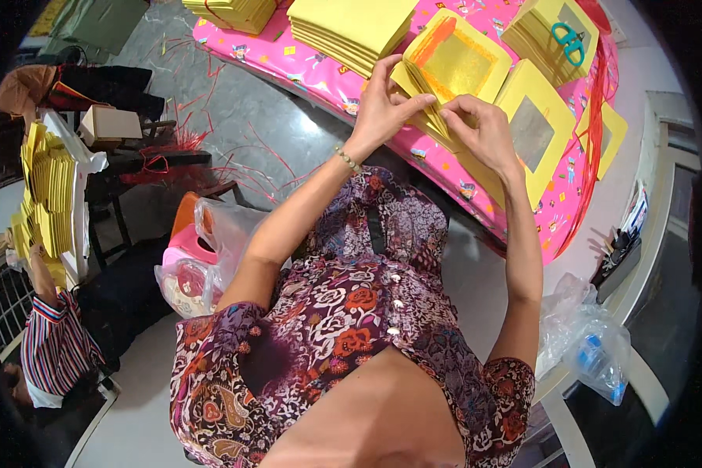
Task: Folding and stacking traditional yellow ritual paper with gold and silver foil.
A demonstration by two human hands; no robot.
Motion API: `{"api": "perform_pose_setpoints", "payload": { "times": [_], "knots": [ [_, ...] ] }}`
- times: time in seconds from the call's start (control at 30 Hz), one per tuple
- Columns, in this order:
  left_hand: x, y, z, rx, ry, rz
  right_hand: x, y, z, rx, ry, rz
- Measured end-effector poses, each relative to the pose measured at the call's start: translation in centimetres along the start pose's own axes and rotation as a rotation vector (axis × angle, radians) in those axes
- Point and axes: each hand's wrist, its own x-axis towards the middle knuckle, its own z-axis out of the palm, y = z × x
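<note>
Left hand (383, 111), right hand (481, 131) at yellow sheets (423, 84) — grip partly hidden

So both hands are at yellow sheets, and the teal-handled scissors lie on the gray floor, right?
The scissors' place is wrong: the head view shows the teal-handled scissors lying on the upper-right yellow stack. The left hand and right hand are indeed at yellow sheets.

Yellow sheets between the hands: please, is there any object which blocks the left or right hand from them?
Nothing visible does. The left hand and right hand are already at the yellow sheets. The turquoise scissors lie on another stack, beyond the right hand.
</note>
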Motion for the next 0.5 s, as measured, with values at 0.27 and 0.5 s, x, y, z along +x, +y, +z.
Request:
{"api": "perform_pose_setpoints", "payload": {
  "times": [0.27,0.5],
  "knots": [
    [-1.4,2.8,-0.1,0.275,0.028,0.019,0.0,0.3,0.0,0.013,0.025,0.027],
    [0.2,3.8,-0.9,1.136,0.003,0.793,0.0,0.4,0.2,-0.013,0.028,0.026]
  ]
}}
